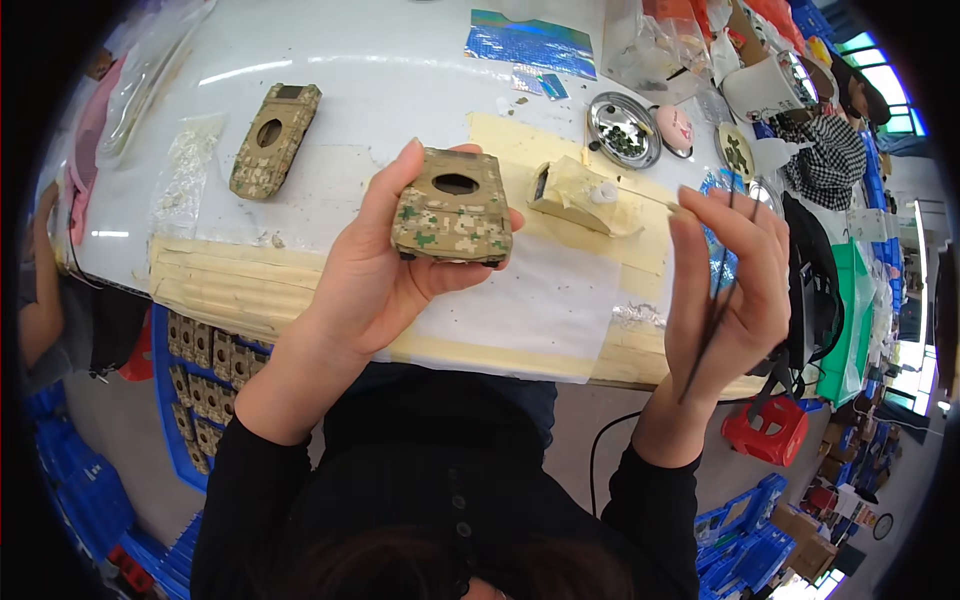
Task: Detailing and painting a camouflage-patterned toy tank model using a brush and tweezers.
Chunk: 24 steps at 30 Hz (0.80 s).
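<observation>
Head view — camouflage hull [452, 212]; dark-marked tub [757, 92]

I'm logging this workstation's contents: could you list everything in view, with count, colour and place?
Held hull: 1, camouflage, left hand
Second hull: 1, camouflage, table's left
Slender tool: 1, dark, right hand
Taped block: 1, cream, right of held hull
Metal dish: 1, silver, dark bits inside, beyond block
Round item: 1, pink, beside dish
Large shiny sheet: 1, blue, far side
Table: 1, white, centre
Crate of hulls: 1, blue, below table's left
Stool: 1, red, lower right
Bin: 1, green, right
Remaining clutter: uncountable, mixed, edges
Another person's arm: 1, bare, far left
Left hand: 1, bare, under held hull
Right hand: 1, bare, right
</observation>
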{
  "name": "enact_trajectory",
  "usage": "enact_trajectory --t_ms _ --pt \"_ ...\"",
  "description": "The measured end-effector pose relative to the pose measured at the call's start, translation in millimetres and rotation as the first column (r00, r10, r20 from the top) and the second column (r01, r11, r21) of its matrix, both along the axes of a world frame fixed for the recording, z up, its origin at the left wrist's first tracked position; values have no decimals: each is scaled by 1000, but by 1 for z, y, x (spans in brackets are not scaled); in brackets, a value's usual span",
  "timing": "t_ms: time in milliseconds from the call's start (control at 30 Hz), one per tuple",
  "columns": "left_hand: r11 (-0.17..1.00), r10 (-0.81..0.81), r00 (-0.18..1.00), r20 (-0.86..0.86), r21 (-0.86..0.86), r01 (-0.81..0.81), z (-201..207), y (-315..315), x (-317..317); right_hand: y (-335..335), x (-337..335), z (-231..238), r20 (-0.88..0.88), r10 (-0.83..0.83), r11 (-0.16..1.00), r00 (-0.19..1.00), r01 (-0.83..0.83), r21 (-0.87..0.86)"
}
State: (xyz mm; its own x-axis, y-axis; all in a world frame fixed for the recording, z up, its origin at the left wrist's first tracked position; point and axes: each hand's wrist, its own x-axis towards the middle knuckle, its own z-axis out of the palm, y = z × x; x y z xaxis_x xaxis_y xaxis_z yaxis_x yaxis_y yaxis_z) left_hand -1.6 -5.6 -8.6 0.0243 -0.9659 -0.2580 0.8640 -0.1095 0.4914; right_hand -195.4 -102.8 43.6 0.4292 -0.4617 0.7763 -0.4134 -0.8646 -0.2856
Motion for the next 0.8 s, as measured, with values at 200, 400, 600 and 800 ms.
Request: enact_trajectory --t_ms 200,400,600,800 --pt "999 -22 998 55 46 20 6 0 -2 16 18 4 282 329 816 901 -421 395" --pt "999 -18 998 59 51 15 3 1 -1 20 39 -9 364 319 680 875 -479 556" --pt "999 -13 997 72 38 10 2 0 -2 26 42 -7 410 301 558 861 -507 657" --pt "999 -14 997 72 34 12 1 1 -2 25 42 -7 342 320 614 884 -468 635"
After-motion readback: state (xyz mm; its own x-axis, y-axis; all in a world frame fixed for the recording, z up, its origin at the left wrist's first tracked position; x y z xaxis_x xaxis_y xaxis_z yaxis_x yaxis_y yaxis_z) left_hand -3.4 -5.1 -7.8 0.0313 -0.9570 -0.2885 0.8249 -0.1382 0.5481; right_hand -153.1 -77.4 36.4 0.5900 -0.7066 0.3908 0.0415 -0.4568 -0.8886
